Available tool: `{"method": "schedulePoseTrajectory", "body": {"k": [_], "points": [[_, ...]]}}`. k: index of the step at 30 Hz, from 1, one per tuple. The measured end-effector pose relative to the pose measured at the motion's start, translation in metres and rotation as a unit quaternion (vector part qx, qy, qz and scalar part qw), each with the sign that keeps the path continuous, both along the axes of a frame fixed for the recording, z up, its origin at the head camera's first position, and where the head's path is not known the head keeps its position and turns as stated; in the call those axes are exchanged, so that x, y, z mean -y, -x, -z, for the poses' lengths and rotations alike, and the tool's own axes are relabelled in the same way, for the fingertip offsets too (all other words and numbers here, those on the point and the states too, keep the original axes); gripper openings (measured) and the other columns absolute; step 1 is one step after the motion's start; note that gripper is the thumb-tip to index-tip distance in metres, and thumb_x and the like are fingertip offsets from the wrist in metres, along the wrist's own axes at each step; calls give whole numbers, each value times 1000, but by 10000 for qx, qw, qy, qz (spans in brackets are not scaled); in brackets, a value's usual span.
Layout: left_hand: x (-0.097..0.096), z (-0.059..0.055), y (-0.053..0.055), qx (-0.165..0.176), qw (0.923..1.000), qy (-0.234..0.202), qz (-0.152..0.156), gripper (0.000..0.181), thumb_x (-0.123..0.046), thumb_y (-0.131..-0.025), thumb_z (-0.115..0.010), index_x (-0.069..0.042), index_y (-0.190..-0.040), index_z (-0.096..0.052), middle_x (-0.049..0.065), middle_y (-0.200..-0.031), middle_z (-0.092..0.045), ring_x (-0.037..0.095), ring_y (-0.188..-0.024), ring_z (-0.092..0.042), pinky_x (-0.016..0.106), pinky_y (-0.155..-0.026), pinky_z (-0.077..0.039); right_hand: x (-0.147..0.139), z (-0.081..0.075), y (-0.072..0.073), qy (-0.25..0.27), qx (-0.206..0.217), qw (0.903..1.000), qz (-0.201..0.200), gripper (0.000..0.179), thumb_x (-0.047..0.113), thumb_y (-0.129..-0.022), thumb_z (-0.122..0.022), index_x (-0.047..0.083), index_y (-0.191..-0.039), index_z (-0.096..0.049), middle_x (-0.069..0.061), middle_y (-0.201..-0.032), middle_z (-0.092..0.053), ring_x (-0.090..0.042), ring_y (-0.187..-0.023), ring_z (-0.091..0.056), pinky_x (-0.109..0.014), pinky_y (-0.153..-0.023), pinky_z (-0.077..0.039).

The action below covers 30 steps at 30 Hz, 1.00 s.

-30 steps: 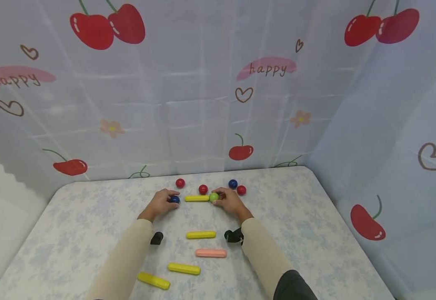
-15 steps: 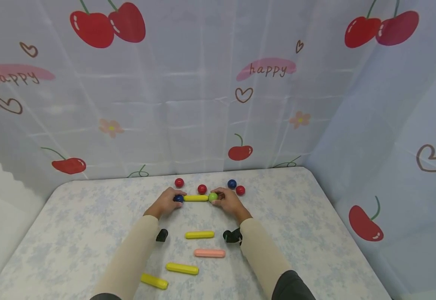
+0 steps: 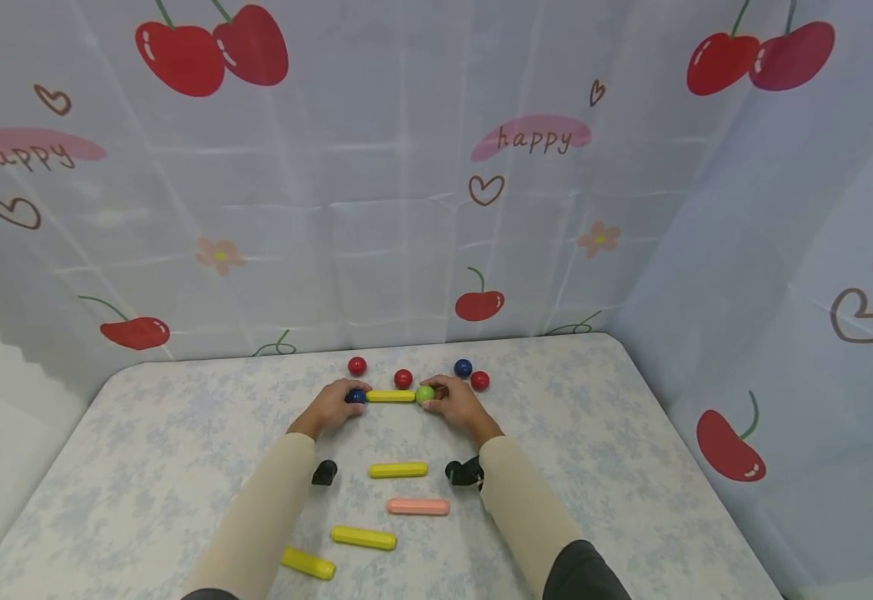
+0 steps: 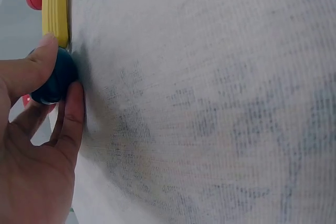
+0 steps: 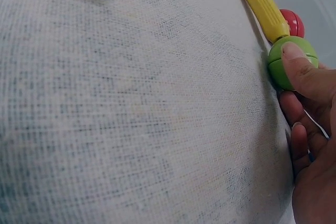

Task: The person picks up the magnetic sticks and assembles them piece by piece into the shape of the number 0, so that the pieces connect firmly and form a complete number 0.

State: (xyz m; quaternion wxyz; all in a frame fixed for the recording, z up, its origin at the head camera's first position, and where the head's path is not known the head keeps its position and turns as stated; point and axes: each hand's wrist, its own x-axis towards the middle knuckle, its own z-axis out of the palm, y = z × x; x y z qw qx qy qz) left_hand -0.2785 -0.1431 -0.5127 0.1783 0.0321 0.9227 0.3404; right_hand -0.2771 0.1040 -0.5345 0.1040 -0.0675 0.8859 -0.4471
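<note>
Between the two hands a ribbed yellow stick (image 3: 391, 397) lies crosswise near the back of the table. My left hand (image 3: 330, 407) grips a dark blue ball (image 4: 56, 77) against the stick's left end, thumb on one side and fingers on the other. At the opposite end my right hand (image 3: 457, 403) holds a green ball (image 5: 292, 62), with the thumb laid over it. In both wrist views the ball touches its end of the stick. One red ball (image 3: 403, 379) sits just behind the stick.
Another red ball (image 3: 357, 366) lies behind my left hand. A blue ball (image 3: 463, 367) and a red ball (image 3: 479, 381) lie behind the right. Nearer me are a yellow stick (image 3: 398, 471), a pink stick (image 3: 418, 507) and two more yellow sticks (image 3: 364, 537). A printed curtain (image 3: 376, 208) hangs behind the table (image 3: 586, 400).
My left hand has moved right with the blue ball, closing the gap to the yellow stick's left end. The right hand has stayed at the green ball.
</note>
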Motion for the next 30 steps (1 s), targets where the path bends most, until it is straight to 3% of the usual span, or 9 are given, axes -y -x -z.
{"method": "schedulePoseTrajectory", "body": {"k": [9,19,30], "points": [[2,3,-3,91,9976,-608,-310,36,-6,-93,-62,-13,-128,-61,20,-145,-42,36,-126,-40,54,-109,-29,1,0,-2,20,63,9999,83,35,13,-87,-72,13,-121,-66,-2,-103,-61,-19,-91,-53,-33,-85,-48],[3,5,-2,173,9932,-1084,-395,40,-2,-93,-60,-14,-131,-60,19,-146,-40,35,-128,-38,54,-108,-29,1,-1,-2,21,-17,9999,101,34,12,-86,-72,12,-120,-66,-3,-104,-62,-19,-90,-53,-33,-85,-48],[5,6,-2,139,9904,-1296,-459,40,-1,-94,-59,-15,-131,-60,20,-147,-38,36,-130,-37,56,-109,-25,2,0,-1,-31,-37,9999,96,34,12,-86,-72,13,-120,-66,-3,-105,-62,-18,-91,-54,-34,-86,-48]]}}
